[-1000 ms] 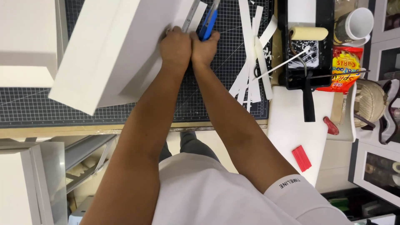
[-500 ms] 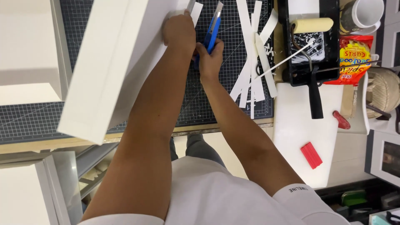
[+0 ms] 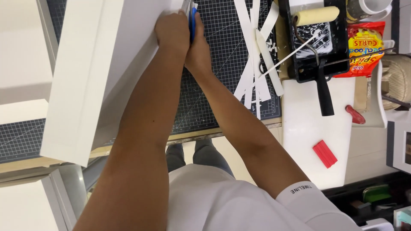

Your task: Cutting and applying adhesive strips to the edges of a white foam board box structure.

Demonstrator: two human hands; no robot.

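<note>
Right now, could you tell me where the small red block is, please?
In the head view, the small red block lies low on the right side on a white board, below the black roller handle.

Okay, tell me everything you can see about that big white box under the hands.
The white box is large, flat and rectangular, with plain matte faces that look like wrapped board. It lies slanted across the dark gridded cutting mat, its lower corner jutting past the table edge. The left hand presses on its upper right edge, where the right hand holds a blue-handled tool against it. The top runs out of frame.
</note>
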